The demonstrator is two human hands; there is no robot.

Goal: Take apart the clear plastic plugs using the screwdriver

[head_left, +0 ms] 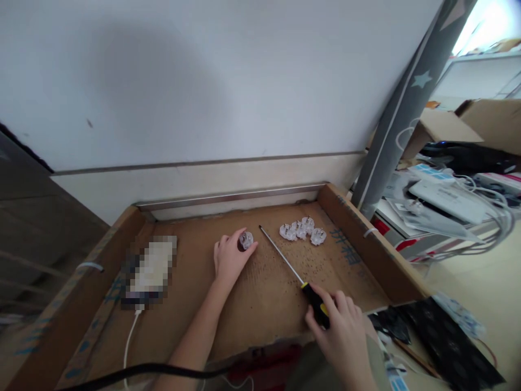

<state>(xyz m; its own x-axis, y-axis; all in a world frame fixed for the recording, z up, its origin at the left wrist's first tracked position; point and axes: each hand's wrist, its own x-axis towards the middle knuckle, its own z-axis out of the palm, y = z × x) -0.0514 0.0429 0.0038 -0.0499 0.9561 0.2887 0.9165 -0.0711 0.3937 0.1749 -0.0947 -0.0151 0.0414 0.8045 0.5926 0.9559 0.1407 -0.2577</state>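
My left hand (230, 258) is closed around the edge of a small clear plastic plug (246, 239), pinched between thumb and fingers with its metal pins facing up. In my right hand (342, 326) is a long screwdriver (285, 259) with a black and yellow handle. Its thin shaft points away to the upper left, and the tip is near the plug but apart from it. To the right of the tip, several similar clear plugs (301, 229) lie grouped on the cardboard, pins up.
Cardboard (260, 315) lines a shallow tray with raised side walls (362, 233). A blurred-out device (152, 271) with a white cable (131, 336) lies at left. A black cable (163, 369) crosses the front. A grey post (401, 114) and cluttered boxes (448, 125) stand at right.
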